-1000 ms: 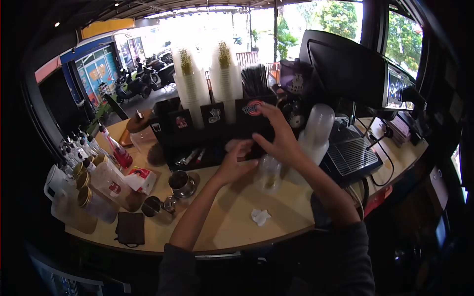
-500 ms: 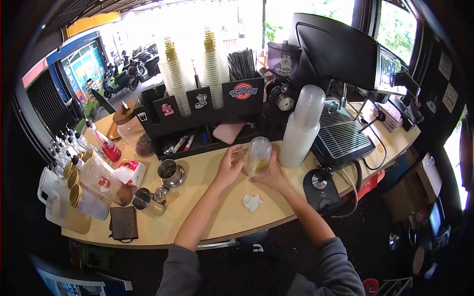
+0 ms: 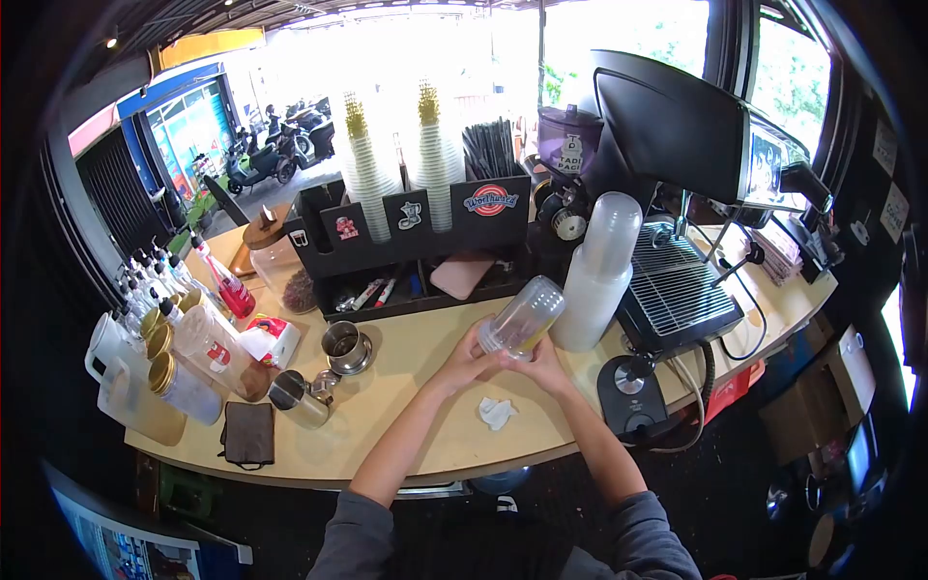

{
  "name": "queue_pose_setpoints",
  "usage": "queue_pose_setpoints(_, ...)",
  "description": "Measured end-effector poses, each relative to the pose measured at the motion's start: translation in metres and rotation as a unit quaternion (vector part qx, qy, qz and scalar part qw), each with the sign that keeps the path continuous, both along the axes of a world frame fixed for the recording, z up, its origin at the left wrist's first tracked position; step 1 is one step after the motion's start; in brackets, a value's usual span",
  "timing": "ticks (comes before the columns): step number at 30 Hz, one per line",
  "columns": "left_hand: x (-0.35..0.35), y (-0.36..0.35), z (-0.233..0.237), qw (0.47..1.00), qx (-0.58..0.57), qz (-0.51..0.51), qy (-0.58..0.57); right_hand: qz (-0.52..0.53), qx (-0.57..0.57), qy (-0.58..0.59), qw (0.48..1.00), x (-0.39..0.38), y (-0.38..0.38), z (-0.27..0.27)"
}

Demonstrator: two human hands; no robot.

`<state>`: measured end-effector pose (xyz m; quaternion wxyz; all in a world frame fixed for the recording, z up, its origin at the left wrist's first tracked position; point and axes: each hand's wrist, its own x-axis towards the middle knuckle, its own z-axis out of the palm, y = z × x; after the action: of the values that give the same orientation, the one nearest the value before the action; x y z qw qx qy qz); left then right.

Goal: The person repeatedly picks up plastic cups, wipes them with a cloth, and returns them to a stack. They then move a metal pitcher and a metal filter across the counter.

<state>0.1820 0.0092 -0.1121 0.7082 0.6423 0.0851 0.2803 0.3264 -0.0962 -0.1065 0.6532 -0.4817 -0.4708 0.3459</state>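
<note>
A short stack of clear plastic cups [image 3: 530, 311] is tilted between my two hands, its base end up and to the right. My left hand [image 3: 470, 360] has its fingers wrapped around the lower left, rim end. From below and the right, my right hand [image 3: 539, 367] grips the side, where some yellow print shows through. Just right of the hands stands a tall stack of clear cups [image 3: 588, 300], upside down. On the counter below the hands lies a crumpled white tissue [image 3: 497, 413].
Behind is a black organizer [image 3: 411, 217] with paper cups and straws. Right stand an espresso machine [image 3: 677, 290] and a tamping mat [image 3: 633, 396]. Left are a metal cup [image 3: 345, 346], a steel pitcher [image 3: 298, 398], a dark folded cloth [image 3: 248, 433], jars and syrup bottles.
The cups have gone from upright to tilted, base end to the right. My left hand has moved in and closed around the rim end. The view has shifted slightly.
</note>
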Motion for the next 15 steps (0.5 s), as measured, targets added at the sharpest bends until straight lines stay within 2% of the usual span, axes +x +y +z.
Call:
queue_pose_setpoints(6, -0.003, -0.008, 0.003, 0.999, 0.031, 0.024, -0.004, 0.026, 0.013, -0.001, 1.0, 0.001, -0.005, 0.0)
queue_pose_setpoints(12, -0.014, -0.008, 0.006, 0.999, 0.031, 0.022, -0.016, 0.08, -0.02, -0.006, 0.997, -0.006, -0.011, 0.01)
queue_pose_setpoints(15, -0.019, -0.009, 0.009, 1.0, 0.018, 0.007, -0.015, 0.07, 0.016, -0.017, 0.997, -0.005, -0.009, 0.0)
